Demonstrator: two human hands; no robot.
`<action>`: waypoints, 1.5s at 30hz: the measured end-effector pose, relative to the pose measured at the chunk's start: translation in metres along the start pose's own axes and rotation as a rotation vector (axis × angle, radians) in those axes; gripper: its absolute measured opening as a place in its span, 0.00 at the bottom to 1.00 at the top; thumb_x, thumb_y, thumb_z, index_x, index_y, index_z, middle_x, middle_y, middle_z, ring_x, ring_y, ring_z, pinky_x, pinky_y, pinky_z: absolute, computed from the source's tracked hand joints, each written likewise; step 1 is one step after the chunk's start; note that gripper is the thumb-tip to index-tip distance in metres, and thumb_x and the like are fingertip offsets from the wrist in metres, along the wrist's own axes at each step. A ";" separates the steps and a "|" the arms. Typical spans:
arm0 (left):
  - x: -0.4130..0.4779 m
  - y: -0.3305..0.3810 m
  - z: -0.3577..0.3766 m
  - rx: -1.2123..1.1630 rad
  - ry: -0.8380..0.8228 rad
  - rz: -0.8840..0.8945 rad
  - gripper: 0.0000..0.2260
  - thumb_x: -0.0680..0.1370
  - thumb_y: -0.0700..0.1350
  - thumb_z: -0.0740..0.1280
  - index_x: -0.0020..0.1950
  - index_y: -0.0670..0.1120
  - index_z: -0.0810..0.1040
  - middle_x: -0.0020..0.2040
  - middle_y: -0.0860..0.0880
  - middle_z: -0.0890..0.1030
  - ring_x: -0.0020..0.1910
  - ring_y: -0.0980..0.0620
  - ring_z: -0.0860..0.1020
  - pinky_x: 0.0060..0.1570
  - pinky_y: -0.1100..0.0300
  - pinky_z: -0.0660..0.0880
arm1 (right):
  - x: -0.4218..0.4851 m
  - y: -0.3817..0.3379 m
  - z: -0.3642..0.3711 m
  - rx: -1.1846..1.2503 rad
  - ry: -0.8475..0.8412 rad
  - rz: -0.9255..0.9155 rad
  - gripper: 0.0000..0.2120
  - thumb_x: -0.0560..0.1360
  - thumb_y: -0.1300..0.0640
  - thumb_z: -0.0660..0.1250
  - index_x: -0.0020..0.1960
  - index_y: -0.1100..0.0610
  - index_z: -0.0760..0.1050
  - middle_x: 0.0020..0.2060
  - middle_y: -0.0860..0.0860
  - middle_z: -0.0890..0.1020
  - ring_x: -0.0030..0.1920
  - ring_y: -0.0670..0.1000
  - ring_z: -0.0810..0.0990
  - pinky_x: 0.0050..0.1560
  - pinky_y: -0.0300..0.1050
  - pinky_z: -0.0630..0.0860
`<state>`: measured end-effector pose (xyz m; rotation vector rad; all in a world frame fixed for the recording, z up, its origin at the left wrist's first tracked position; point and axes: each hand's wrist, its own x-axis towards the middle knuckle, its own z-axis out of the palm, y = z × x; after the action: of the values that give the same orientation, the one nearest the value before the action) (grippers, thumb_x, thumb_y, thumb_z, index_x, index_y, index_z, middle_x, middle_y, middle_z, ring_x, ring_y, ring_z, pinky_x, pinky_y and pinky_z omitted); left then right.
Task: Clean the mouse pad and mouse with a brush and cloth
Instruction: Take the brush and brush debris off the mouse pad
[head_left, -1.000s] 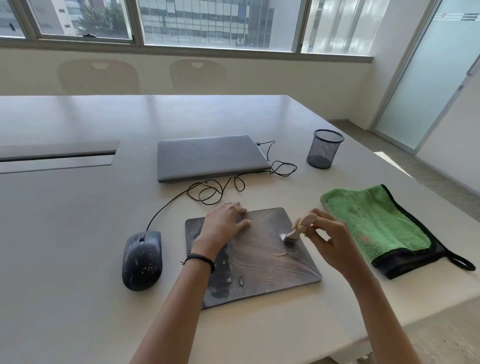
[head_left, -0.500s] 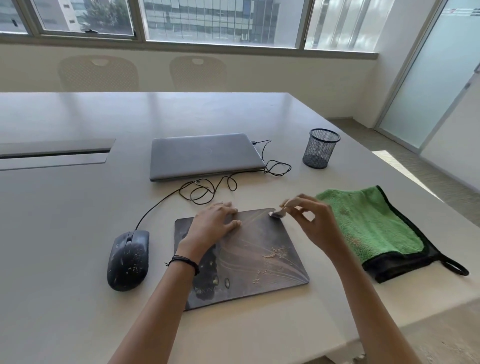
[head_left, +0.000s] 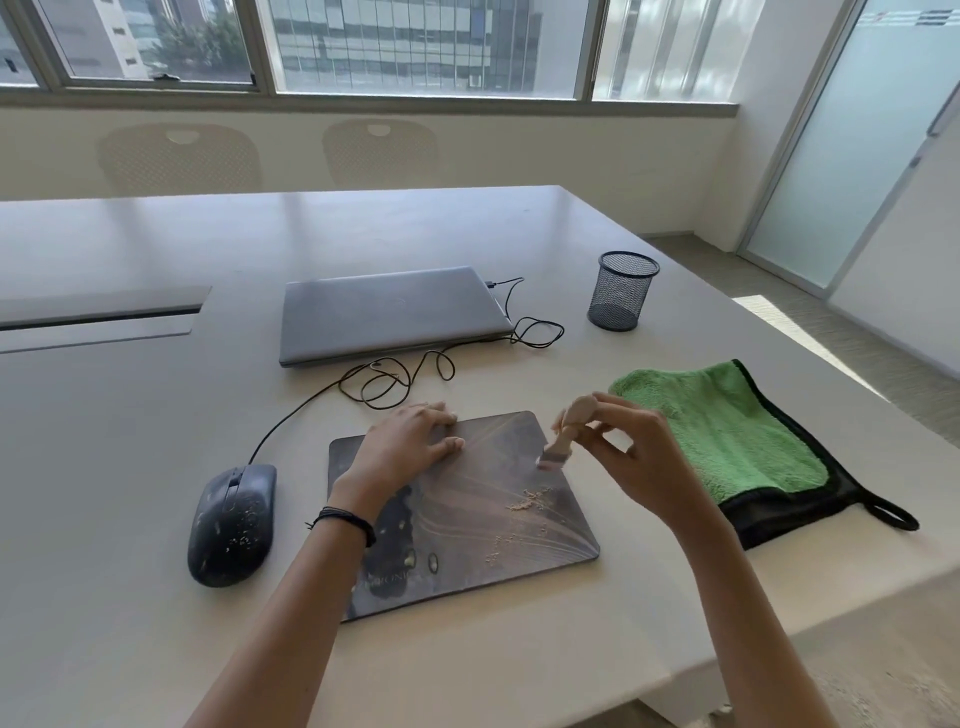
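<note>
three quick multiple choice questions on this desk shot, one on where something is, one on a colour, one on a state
1. Where is the mouse relative to the mouse pad?
A) on top of it
B) beside it, on its left
C) beside it, on its right

2. What colour is the top face of the cloth?
A) green
B) red
C) white

3. What is the right hand doing?
A) holding the brush
B) lying flat and empty
C) gripping the cloth

Answers:
1 B: the mouse sits off the pad's left edge.
2 A: the pile is green, with a black border.
3 A: its fingers pinch the brush handle, with the bristles at the pad.
</note>
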<state>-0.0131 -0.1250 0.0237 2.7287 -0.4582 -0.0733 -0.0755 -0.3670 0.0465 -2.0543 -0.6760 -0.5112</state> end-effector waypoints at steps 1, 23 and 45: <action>0.000 0.000 0.000 -0.003 0.003 0.002 0.20 0.76 0.56 0.63 0.66 0.51 0.73 0.69 0.55 0.70 0.68 0.53 0.68 0.61 0.54 0.68 | 0.003 0.002 0.001 -0.007 0.048 -0.004 0.07 0.74 0.60 0.67 0.46 0.49 0.80 0.41 0.51 0.83 0.42 0.49 0.81 0.40 0.36 0.75; 0.003 -0.003 0.002 0.015 -0.001 -0.005 0.21 0.76 0.58 0.63 0.67 0.53 0.72 0.72 0.55 0.67 0.70 0.54 0.65 0.63 0.52 0.68 | 0.011 0.007 0.003 -0.067 -0.100 0.069 0.14 0.72 0.61 0.68 0.41 0.40 0.76 0.39 0.47 0.84 0.41 0.50 0.83 0.45 0.55 0.79; 0.005 -0.003 0.001 0.044 -0.021 -0.004 0.21 0.76 0.58 0.62 0.67 0.53 0.72 0.72 0.55 0.66 0.70 0.52 0.66 0.61 0.50 0.69 | -0.028 -0.010 -0.009 0.020 0.001 0.137 0.08 0.71 0.63 0.70 0.42 0.50 0.81 0.41 0.39 0.84 0.43 0.42 0.84 0.48 0.35 0.78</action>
<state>-0.0077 -0.1246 0.0214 2.7746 -0.4649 -0.0939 -0.1041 -0.3781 0.0411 -2.0645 -0.5333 -0.4248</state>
